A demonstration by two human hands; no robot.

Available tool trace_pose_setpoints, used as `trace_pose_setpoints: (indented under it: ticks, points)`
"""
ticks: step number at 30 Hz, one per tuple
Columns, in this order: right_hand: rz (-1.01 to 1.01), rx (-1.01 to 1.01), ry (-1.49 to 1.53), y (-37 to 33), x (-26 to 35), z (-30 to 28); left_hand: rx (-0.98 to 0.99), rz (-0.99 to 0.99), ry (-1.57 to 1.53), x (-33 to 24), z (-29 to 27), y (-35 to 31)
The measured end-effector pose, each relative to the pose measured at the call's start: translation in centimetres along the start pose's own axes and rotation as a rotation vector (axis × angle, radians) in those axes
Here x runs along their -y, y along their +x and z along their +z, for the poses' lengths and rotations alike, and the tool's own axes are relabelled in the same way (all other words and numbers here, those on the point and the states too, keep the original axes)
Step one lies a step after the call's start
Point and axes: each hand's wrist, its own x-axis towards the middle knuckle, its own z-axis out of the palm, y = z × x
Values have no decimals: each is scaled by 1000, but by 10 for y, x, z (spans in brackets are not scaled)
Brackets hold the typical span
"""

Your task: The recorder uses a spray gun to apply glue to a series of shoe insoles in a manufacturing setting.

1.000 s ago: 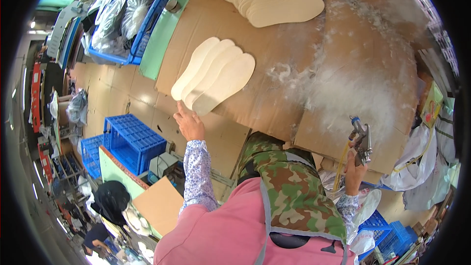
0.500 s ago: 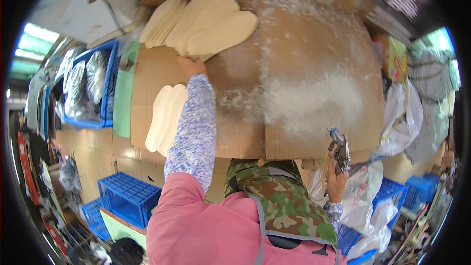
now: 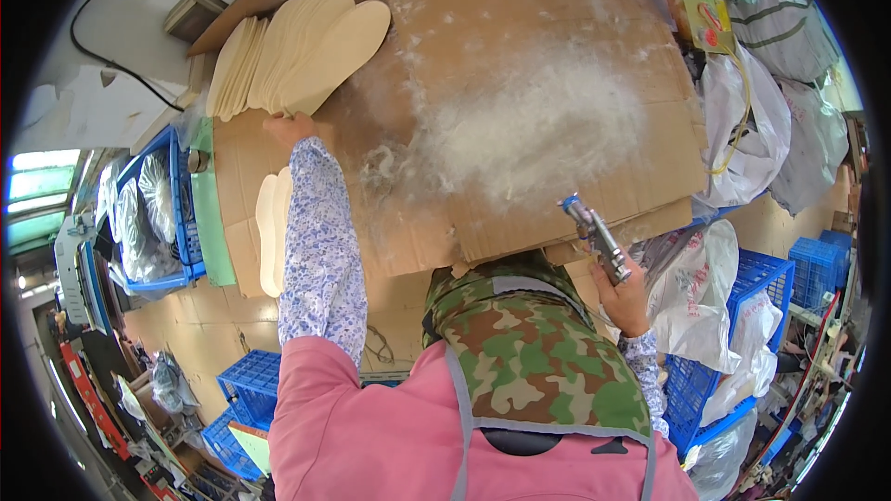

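Presently, the left hand [image 3: 292, 128] is found at the near end of a fan of pale sole-shaped pieces [image 3: 316, 46], which is spread by the far left corner of the cardboard-covered bench [image 3: 399, 241]. Its fingers are bunched against the near tip of the top piece [image 3: 345, 46]; whether that tip is pinched or only touched cannot be told. One second earlier, this hand was seen at the smaller row [image 3: 268, 232], near the bench's left edge; by half a second ago it had been brought to the fan, where it is still kept. Two pieces of the row are now seen beside the patterned left sleeve [image 3: 323, 250], by which the rest of the row's area is covered; four were visible in the first frame. A metal spray gun [image 3: 601, 239] is held in the right hand [image 3: 624, 300], with the fingers wrapped about its grip, partly hidden. Its blue-tipped nozzle is pointed toward the far left, over the bench's near edge; it is seen farther from the near right corner than half a second before. White fluff [image 3: 538, 125] is scattered over the bench's right half, much as earlier.
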Motion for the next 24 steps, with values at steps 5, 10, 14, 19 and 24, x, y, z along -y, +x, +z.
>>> trace_pose_setpoints:
  ticks: [5,10,14,19,24]
  points:
    - [-91,128,-21,-2,9,19,65,24,-50,-1,-2,-7]
    - [-149,218,-16,1,16,34,-25,158,74,20,1,11]
    - [-124,202,-52,4,14,41,50,129,88,-6,3,-2]
    - [-120,156,-58,11,16,40,211,7,41,1,-23,1]
    - [150,96,112,10,17,31,304,441,-242,-22,-73,-93]
